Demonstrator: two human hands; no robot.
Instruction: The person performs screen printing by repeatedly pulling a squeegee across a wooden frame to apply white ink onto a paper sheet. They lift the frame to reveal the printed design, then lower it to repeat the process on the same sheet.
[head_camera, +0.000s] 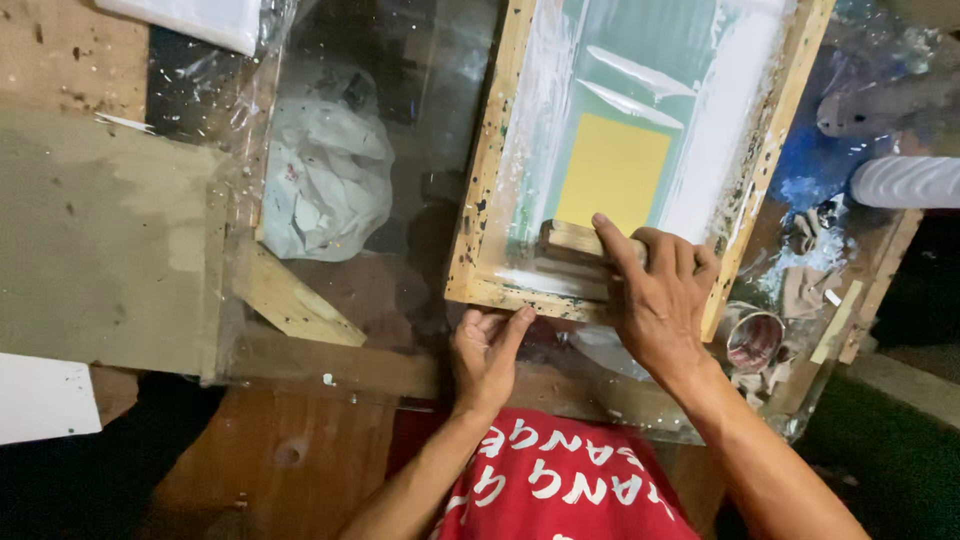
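Observation:
A wooden-framed printing screen (487, 170) lies on a glass-topped table, its mesh smeared with white ink around a yellow rectangle (612, 170). My right hand (660, 295) is closed on a wooden squeegee (572, 252) resting at the near end of the mesh. My left hand (487, 352) grips the near rail of the frame from below, thumb on the wood.
A crumpled white rag (325, 175) lies under the glass at left. A wooden board (95, 240) covers the far left. A small paint can (755, 340) and scraps sit at right. A white cylinder (905, 182) pokes in from the right edge.

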